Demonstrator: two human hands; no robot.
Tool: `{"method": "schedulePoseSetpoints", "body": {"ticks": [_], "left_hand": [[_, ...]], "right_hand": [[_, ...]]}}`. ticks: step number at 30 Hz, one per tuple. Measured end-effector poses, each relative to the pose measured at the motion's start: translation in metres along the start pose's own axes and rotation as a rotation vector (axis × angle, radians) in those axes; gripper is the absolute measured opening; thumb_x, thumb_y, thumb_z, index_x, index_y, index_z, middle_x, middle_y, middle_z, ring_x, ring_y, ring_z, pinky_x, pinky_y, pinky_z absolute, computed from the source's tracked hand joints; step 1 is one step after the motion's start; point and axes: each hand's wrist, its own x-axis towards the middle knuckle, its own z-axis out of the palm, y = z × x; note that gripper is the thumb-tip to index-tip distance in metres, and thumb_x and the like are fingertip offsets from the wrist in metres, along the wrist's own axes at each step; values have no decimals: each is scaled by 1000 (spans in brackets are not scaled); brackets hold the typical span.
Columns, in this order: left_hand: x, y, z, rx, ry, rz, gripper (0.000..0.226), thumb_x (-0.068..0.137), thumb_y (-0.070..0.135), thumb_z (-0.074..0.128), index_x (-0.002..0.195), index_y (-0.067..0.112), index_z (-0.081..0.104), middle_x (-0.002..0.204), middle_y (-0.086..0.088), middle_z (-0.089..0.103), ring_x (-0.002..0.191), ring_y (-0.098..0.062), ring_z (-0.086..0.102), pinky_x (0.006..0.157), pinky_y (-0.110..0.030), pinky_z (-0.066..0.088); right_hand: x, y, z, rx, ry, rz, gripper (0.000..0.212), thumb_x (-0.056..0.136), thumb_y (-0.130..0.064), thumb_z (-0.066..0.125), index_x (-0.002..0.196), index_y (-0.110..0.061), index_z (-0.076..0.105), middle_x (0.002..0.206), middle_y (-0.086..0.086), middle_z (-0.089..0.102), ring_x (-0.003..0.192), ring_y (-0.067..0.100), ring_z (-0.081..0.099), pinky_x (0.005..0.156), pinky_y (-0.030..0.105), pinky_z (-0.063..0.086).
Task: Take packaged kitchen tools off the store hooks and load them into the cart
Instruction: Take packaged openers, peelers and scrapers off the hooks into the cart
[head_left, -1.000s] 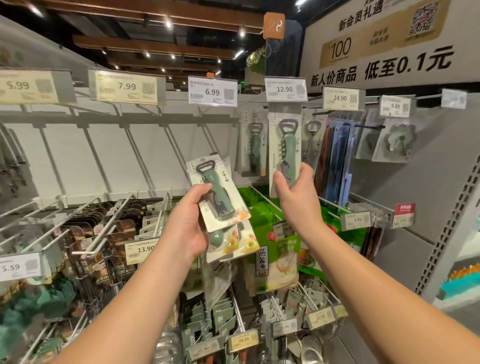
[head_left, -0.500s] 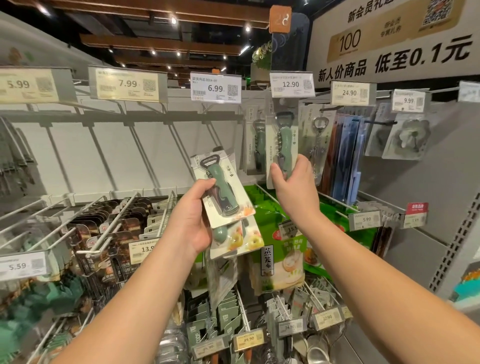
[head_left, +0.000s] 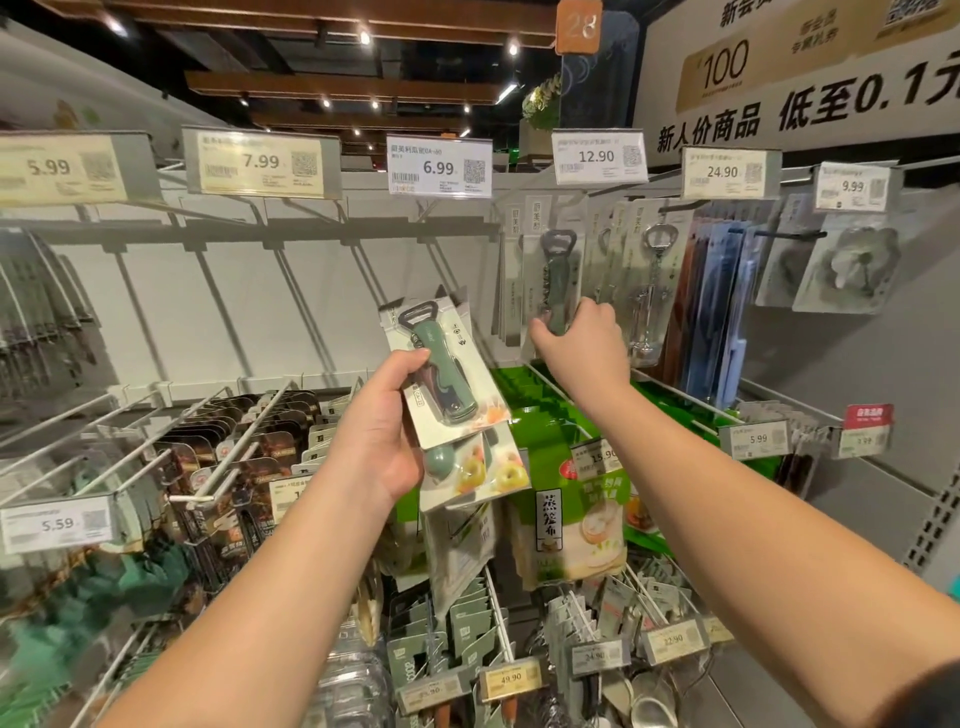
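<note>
My left hand (head_left: 379, 436) holds a stack of packaged tools in front of the rack. On top is a carded green bottle opener (head_left: 441, 369); under it lies a pack with a green scoop and fruit pictures (head_left: 475, 470). My right hand (head_left: 576, 345) reaches up and grips the lower end of another carded green bottle opener (head_left: 556, 275), which hangs on the hook under the 12.90 tag (head_left: 597, 156). More of the same packs (head_left: 514, 270) hang behind it. No cart is in view.
Silver corkscrew packs (head_left: 652, 280) and blue flat packs (head_left: 719, 312) hang right of my right hand. Green steamer-cloth bags (head_left: 571, 525) hang below. Bare white hooks (head_left: 228, 452) jut out at lower left, beside dark packs (head_left: 244, 447). Price tags line the top rail.
My right hand has slid further up and back along the hanging opener pack toward the hook. My left hand keeps its stack, shifted slightly. The camera has tilted a little upward.
</note>
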Motion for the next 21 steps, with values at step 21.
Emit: {"method": "schedulePoseSetpoints", "body": {"ticks": [21], "left_hand": [[1,3,-14,-23,26,7,17,94,22,61,107,13,66,97,-11,73,103,-35,66,99,-59,49]], "right_hand": [[31,-2,23,-8,-84,30,64,92,-50,59,135,-4,46,135,16,46,121,37,52,97,43,45]]}}
